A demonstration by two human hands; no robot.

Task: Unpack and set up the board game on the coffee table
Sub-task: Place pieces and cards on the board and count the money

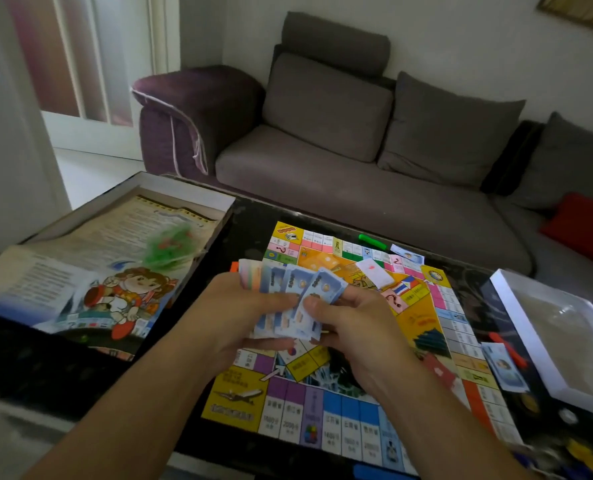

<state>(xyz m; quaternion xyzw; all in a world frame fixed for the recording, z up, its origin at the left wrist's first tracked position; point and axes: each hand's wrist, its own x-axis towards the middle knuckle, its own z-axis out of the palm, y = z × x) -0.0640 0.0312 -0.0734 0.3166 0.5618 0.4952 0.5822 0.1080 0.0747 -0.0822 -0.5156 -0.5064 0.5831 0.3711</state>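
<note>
Over the middle of the dark bench (28,362), both hands work a fan of paper money (289,299). The left hand (239,317) has its grip clamped round the thick end of the stack, thumb on top, while the right hand (347,323) pinches the nearest blue notes between thumb and fingers, as if counting or sorting them.

Under the hands the game board (350,410) already lies unfolded and flat on the bench, so that step looks done. A small white stack of cards (374,273) sits on the board's far half, a loose blue note (405,255) lies at its far edge beside a green stick-like piece (372,241), and another blue note (502,370) rests by the right edge. A red card (438,372) lies just right of the right wrist.

To the left the open box (191,188) holds a printed rule sheet (90,271) and a bag of green pieces (170,245), seemingly not yet unpacked. On the right an upturned white tray (530,341), perhaps the lid, looks almost bare.

By my reckoning the setup is roughly halfway: board out, some cards placed; the money is yet to be sorted and shared, and the houses and tokens to be laid out.
</note>
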